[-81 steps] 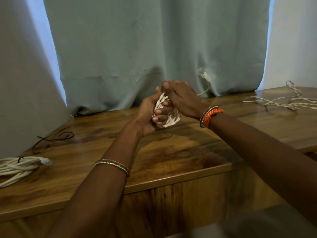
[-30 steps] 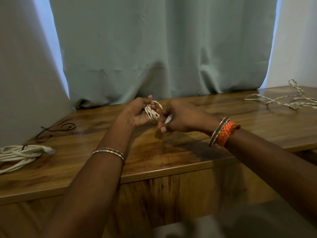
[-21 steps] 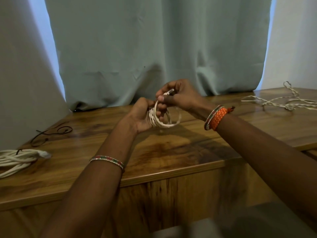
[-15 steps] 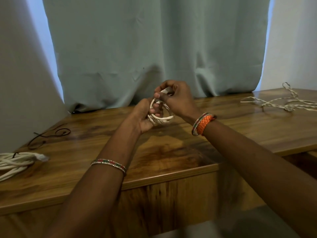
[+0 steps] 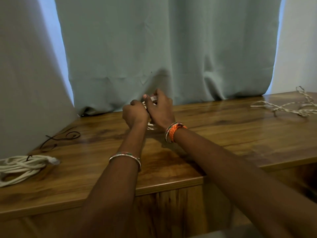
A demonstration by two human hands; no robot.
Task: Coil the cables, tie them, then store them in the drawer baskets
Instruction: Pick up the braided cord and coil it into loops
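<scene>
At the far left edge of the wooden tabletop (image 5: 223,140) lay a bundled white cable (image 5: 22,164), its plug end pointing right. Just behind it, near the wall, a thin dark cord (image 5: 60,137) curled loosely on the wood. At the centre, the left hand (image 5: 135,113) was raised above the tabletop with its fingers curled around a small white cable coil (image 5: 151,126); only a few strands showed below the two hands. A beaded bangle (image 5: 125,156) sat on the left forearm. The right hand (image 5: 160,110) touched the left hand and pinched the coil's plug end (image 5: 153,98) between thumb and fingers; the rest of its grip was probably on the coil, though the view was blocked. An orange braided band (image 5: 174,132) circled the right wrist. At the far right, a loose twisted pale cable (image 5: 291,105) lay spread on the tabletop, well apart from the hands. A grey-green curtain (image 5: 163,48) hung behind.
</scene>
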